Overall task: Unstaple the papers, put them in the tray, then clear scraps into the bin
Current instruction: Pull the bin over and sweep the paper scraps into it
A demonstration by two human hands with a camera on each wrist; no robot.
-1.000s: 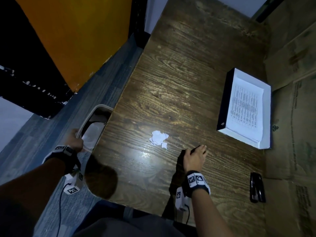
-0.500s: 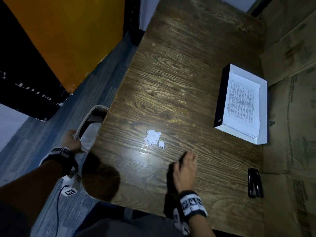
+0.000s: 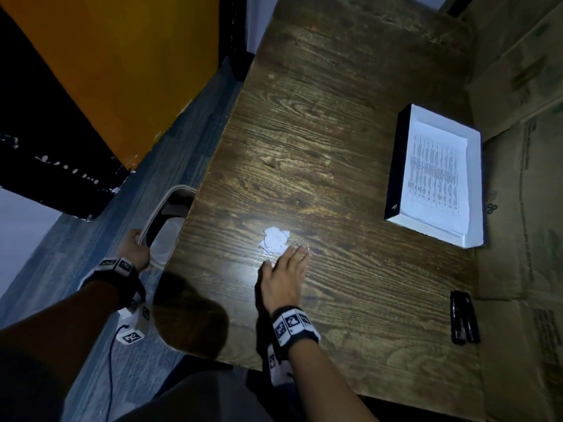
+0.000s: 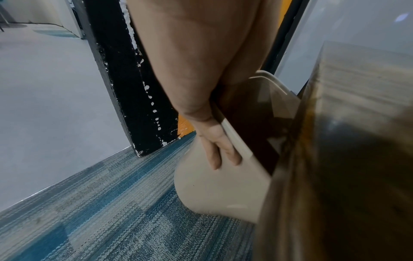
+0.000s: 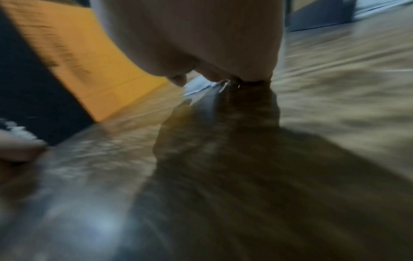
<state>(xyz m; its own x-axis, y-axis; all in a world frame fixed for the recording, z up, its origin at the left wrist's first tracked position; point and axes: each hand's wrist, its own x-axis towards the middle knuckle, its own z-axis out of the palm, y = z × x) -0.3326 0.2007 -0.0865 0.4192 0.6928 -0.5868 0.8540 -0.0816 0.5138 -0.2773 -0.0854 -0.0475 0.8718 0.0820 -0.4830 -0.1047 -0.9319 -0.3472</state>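
A small heap of white paper scraps (image 3: 274,240) lies on the dark wooden table (image 3: 350,147). My right hand (image 3: 289,263) lies flat on the table with straight fingers, its fingertips at the near right edge of the scraps (image 5: 196,86). My left hand (image 3: 134,248) grips the rim of the beige bin (image 3: 166,205), held against the table's left edge; its fingers (image 4: 223,153) curl over the bin's wall (image 4: 223,190). The printed papers (image 3: 435,175) lie in the white tray (image 3: 475,190) at the right.
A black stapler tool (image 3: 463,320) lies near the table's front right. Cardboard (image 3: 524,208) lines the right side. An orange and black panel (image 3: 115,71) stands to the left over blue carpet (image 3: 91,330).
My right hand moved left and forward from the middle of the table to the scraps and flattened out. The left hand has kept its hold on the bin.
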